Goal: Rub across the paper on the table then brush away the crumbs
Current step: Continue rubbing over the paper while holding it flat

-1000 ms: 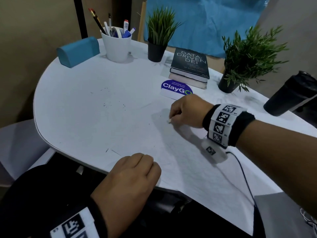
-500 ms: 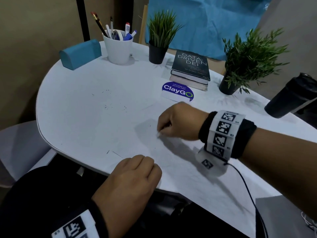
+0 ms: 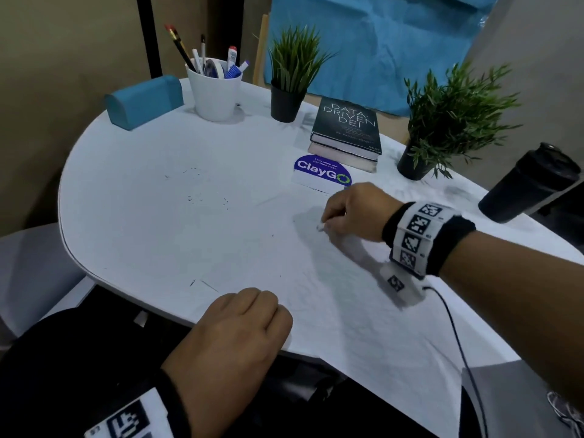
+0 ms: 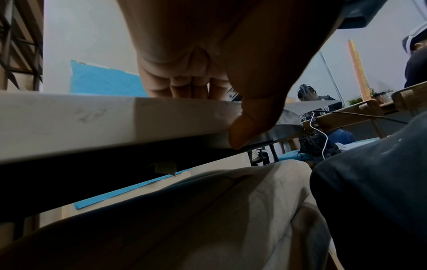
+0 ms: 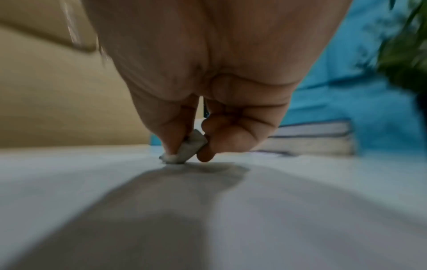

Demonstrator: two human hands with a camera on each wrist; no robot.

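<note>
Right hand (image 3: 354,211) pinching (left (image 3: 234,336) flat)

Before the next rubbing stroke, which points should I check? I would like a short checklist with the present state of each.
1. Eraser pinched in right hand: ok.
2. Eraser tip touching paper: ok.
3. Left hand at the table edge, thumb under it; steadying the paper: cannot tell.
4. ClayGo card and books clear of the stroke: ok.
5. Crumbs brushed away: not ok.
6. Marks fully erased: cannot tell.
</note>
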